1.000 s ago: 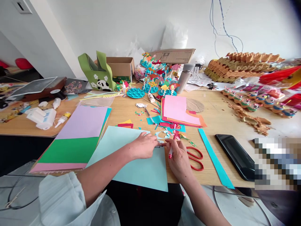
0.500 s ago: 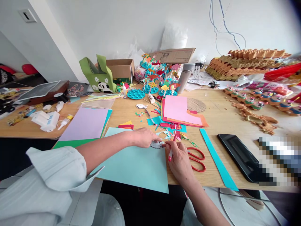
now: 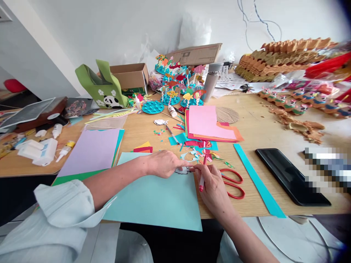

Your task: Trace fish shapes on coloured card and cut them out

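A light teal sheet (image 3: 159, 204) lies at the table's front edge. On its upper right part rests a small grey cutout with a dark outline (image 3: 182, 171). My left hand (image 3: 164, 164) presses on this cutout with an extended index finger, the other fingers curled under. My right hand (image 3: 212, 182) is closed around a red marker (image 3: 202, 179), its fingertips at the cutout's right end. Red-handled scissors (image 3: 236, 182) lie just right of my right hand, their blades hidden behind it. Paper scraps (image 3: 197, 155) are scattered behind both hands.
Purple paper (image 3: 90, 149) lies left, a pink sheet (image 3: 203, 122) on coloured paper behind. A teal strip (image 3: 257, 179) and black phone (image 3: 290, 175) lie right. Farther back stand a green panda bag (image 3: 109, 91), a grey bottle (image 3: 211, 82) and paper fish decorations (image 3: 172, 84).
The camera view has shifted slightly. Both hands stay at the grey cutout, and the marker is still in my right hand, with only slight finger movement.
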A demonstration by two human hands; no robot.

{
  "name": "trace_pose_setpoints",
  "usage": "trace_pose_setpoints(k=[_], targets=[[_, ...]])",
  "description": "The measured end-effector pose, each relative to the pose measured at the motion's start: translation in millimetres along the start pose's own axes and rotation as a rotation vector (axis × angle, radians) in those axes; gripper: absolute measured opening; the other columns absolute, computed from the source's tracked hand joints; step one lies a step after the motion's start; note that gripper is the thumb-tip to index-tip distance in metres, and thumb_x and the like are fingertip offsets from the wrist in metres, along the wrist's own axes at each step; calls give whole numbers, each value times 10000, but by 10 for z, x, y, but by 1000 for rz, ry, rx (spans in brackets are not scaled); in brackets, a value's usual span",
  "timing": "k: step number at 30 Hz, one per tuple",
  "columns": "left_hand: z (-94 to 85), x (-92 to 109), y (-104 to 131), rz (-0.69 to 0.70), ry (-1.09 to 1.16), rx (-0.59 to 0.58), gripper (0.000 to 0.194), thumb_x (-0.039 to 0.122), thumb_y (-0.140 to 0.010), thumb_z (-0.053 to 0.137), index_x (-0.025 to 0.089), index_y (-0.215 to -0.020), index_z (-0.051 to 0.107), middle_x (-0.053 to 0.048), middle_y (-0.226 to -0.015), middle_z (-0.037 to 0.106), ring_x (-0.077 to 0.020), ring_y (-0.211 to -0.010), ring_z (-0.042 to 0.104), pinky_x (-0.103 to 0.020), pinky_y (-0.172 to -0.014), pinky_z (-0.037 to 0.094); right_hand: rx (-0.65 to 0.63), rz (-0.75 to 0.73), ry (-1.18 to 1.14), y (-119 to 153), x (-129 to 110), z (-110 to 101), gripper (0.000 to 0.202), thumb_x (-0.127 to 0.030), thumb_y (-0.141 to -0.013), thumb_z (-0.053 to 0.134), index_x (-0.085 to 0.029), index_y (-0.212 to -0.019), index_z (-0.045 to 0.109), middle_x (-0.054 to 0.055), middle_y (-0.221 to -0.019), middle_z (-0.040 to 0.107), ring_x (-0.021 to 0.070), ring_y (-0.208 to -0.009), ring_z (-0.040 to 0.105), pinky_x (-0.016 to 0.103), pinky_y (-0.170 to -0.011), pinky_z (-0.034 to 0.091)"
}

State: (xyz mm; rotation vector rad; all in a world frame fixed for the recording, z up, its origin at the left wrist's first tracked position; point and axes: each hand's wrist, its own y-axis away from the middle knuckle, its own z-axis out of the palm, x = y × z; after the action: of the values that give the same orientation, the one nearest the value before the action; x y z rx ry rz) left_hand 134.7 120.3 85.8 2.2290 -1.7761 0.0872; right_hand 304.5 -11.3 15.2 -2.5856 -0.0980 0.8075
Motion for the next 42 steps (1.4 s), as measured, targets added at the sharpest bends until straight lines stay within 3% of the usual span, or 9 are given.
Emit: trace_pose_setpoints(k=[7, 15, 22, 35, 42], targets=[[136, -168, -111, 84, 195, 61, 351, 130, -876, 497, 285, -1138, 672, -11, -997, 729, -183, -927, 666, -254, -796, 466, 1, 39, 21, 4, -10, -3, 171, -215, -971, 394, -208, -975, 565, 59, -815, 653, 223, -781, 532, 362, -719, 445], [220, -263, -151, 136, 373, 101, 276, 64, -862, 525, 188, -1020, 714, -33, -1002, 732, -158, -940, 651, -231, -850, 457, -29, 75, 5, 5, -9, -15, 180, -238, -985, 380, -215, -979, 558, 58, -795, 642, 226, -814, 540, 359, -715, 463], [269, -236, -148, 141, 402, 148, 228, 89, -888, 540, 164, -1029, 704, -41, -962, 729, -159, -900, 636, -237, -806, 457, -34, 71, -1, -6, -37, -32, 170, -192, -977, 389, -223, -979, 556, 63, -901, 664, 218, -839, 544, 346, -712, 466], [407, -267, -157, 226, 441, 247, 334, 62, -889, 487, 148, -1180, 628, -83, -983, 687, -194, -959, 633, -270, -846, 472, -10, 51, 2, -14, -41, -30, 137, -171, -975, 405, -205, -976, 538, 54, -850, 617, 197, -799, 516, 319, -679, 451], [367, -270, -148, 184, 387, 214, 399, 39, -849, 510, 170, -1212, 611, -71, -1001, 693, -195, -942, 646, -263, -822, 478, 2, 47, -1, -9, -46, -24, 143, -170, -970, 415, -213, -978, 551, 52, -852, 633, 205, -816, 536, 330, -690, 466]])
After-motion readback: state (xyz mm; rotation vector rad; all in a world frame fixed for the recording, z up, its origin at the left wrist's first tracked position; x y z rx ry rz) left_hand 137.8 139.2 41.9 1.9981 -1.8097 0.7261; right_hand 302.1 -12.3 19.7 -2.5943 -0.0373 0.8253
